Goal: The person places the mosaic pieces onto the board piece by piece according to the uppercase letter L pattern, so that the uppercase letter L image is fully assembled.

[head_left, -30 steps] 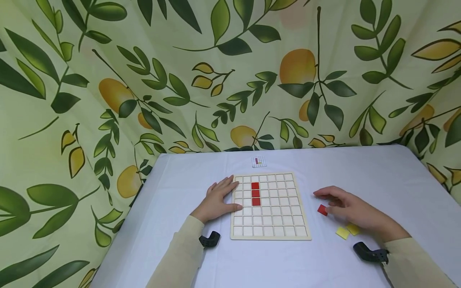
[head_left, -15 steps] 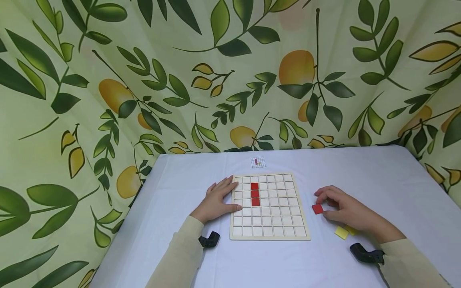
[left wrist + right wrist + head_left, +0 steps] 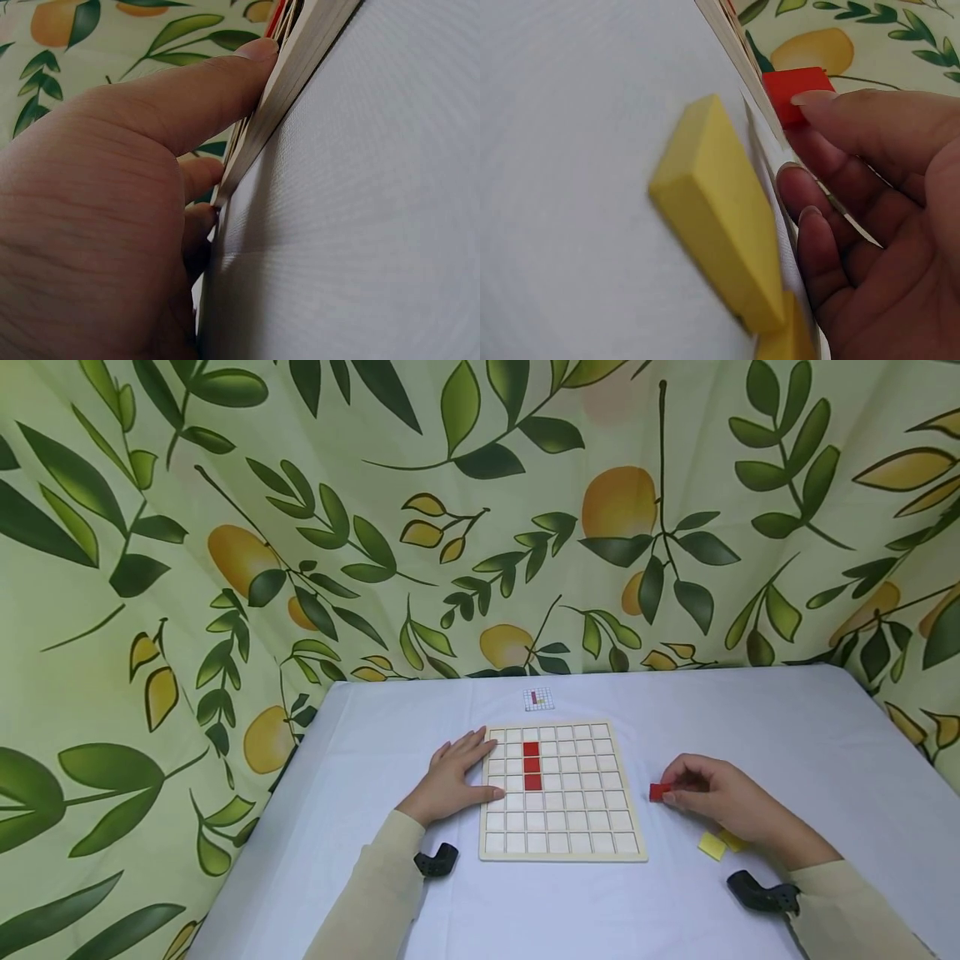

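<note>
A pale wooden grid board (image 3: 562, 861) lies on the table, with red square tiles (image 3: 532, 765) in a column of three cells. On its left edge rests my left hand (image 3: 456, 777), fingers spread and thumb lying over the rim; the left wrist view shows the thumb (image 3: 217, 90) touching the board's side. To the right of the board, my right hand (image 3: 720, 789) pinches a red square tile (image 3: 658, 792) between thumb and forefinger. In the right wrist view this tile (image 3: 784, 90) is tilted up, its far part covered by the fingers.
Two yellow tiles lie near my right wrist; the nearer yellow tile (image 3: 712, 846) shows fully, the other yellow tile (image 3: 732, 840) is partly behind the hand. A small pattern card (image 3: 538, 698) lies beyond the board. A leaf-printed curtain (image 3: 480, 527) hangs behind the white table (image 3: 375, 727).
My right hand has picked at the red tile, drawn it slightly left, and now pinches it, tilted up. My left hand stays on the board's edge.
</note>
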A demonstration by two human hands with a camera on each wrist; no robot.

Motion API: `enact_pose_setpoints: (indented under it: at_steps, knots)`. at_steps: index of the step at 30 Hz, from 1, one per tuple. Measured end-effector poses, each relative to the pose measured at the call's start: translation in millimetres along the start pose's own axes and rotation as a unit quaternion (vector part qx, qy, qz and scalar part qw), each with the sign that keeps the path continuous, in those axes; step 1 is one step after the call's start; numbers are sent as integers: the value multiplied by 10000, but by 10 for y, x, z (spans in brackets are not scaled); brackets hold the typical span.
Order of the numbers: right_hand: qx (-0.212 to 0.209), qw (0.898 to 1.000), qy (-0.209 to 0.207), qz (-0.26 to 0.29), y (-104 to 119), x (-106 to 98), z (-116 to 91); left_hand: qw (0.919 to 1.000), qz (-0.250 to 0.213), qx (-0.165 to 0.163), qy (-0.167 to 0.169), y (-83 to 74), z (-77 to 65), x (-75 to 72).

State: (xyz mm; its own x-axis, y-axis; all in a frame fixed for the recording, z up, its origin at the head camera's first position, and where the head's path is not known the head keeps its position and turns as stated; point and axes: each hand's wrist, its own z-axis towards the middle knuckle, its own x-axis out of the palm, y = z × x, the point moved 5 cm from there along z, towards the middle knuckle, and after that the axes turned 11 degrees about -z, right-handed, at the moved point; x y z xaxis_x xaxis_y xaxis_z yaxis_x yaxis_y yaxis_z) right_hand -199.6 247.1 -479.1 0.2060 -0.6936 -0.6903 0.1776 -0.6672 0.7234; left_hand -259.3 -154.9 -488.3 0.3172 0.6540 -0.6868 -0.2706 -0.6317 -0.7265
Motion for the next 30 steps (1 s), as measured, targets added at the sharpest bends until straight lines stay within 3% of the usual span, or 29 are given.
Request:
enact_pose_setpoints:
  at_steps: [5, 15, 30]
  knots:
    - [21, 9998, -156, 118, 71, -13, -7, 10000, 16, -38, -14, -1, -1, 7]
    - [-58, 10000, -30, 53, 208, 41, -13, 10000, -16, 2, -17, 2, -8, 11]
    - [-453, 9954, 65, 839, 515, 186, 8, 10000, -7, -32, -31, -6, -3, 15]
